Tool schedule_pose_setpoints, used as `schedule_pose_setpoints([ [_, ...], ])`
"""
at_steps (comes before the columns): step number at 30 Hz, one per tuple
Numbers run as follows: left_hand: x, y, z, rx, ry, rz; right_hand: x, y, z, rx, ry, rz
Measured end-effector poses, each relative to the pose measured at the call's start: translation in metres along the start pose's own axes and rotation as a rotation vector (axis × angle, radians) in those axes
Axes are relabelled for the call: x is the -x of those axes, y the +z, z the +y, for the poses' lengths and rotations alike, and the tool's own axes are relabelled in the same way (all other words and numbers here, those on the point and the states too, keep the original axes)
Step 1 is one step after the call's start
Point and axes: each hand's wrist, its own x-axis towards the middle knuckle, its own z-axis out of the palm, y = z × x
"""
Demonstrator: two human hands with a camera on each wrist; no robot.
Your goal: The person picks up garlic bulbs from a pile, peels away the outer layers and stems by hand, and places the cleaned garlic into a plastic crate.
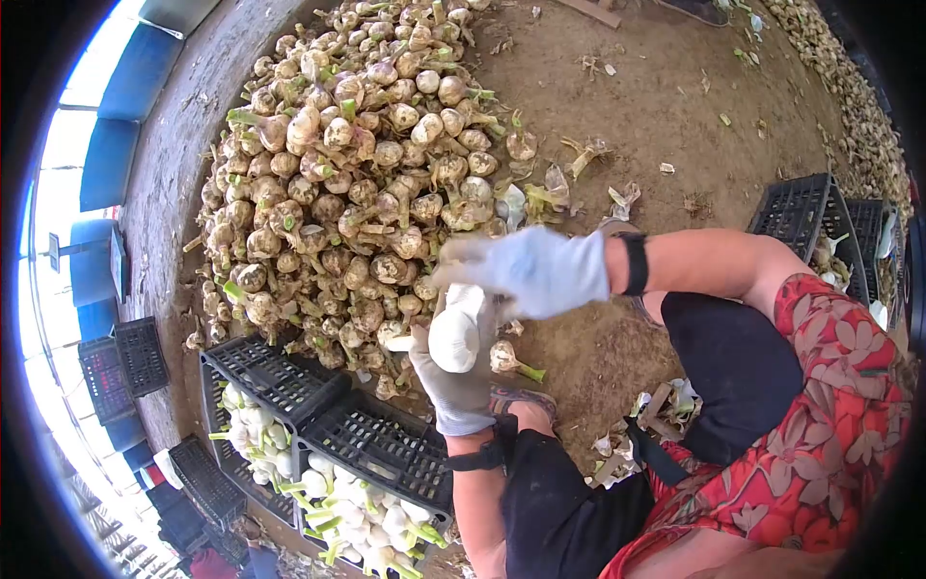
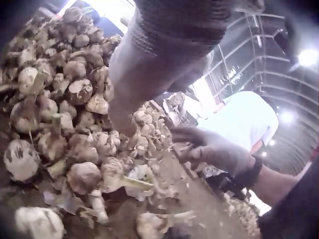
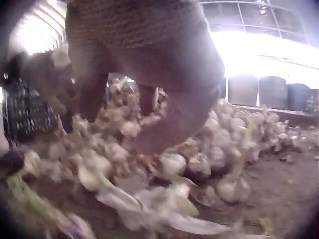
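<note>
My gloved left hand [image 1: 453, 386] grips a clean white garlic bulb [image 1: 453, 340] at the front edge of a large garlic heap [image 1: 357, 183]. Just beyond the bulb, my gloved right hand [image 1: 550, 270] reaches across, blurred, its fingers stretched toward the heap. In the right wrist view the right hand's fingers [image 3: 164, 124] hang apart with nothing between them. The left wrist view has the left hand [image 2: 149, 69] from behind, its bulb hidden, with the right hand [image 2: 214, 149] opposite. An untrimmed bulb with a green stem [image 1: 506, 357] lies on the dirt beside the left hand.
Black crates [image 1: 376, 439] at the lower left hold white garlic bulbs [image 1: 357, 516] with green stems. More black crates [image 1: 796, 212] stand at the right. Dry skins and stems [image 1: 579, 154] litter the dirt floor [image 1: 675, 116]. A low wall [image 1: 159, 193] borders the heap on the left.
</note>
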Motion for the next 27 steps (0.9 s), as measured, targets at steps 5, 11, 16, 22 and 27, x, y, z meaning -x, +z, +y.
schedule_pose_setpoints([
  [5,0.003,-0.006,0.002,0.154,-0.009,0.037,-0.001,0.022,-0.018,0.183,-0.110,-0.297],
  [11,-0.013,-0.047,0.016,0.654,0.010,0.111,0.053,0.035,-0.039,-0.389,-0.346,-0.767],
  [16,-0.002,-0.040,0.010,0.451,0.097,0.111,0.005,0.027,-0.029,-0.192,0.101,-0.158],
  [22,0.010,-0.041,-0.004,-0.835,0.551,0.117,-0.040,0.051,-0.038,-0.590,0.381,-0.180],
  [27,0.007,-0.054,0.004,0.382,0.128,0.297,-0.018,-0.011,-0.096,-1.261,-0.015,-0.587],
])
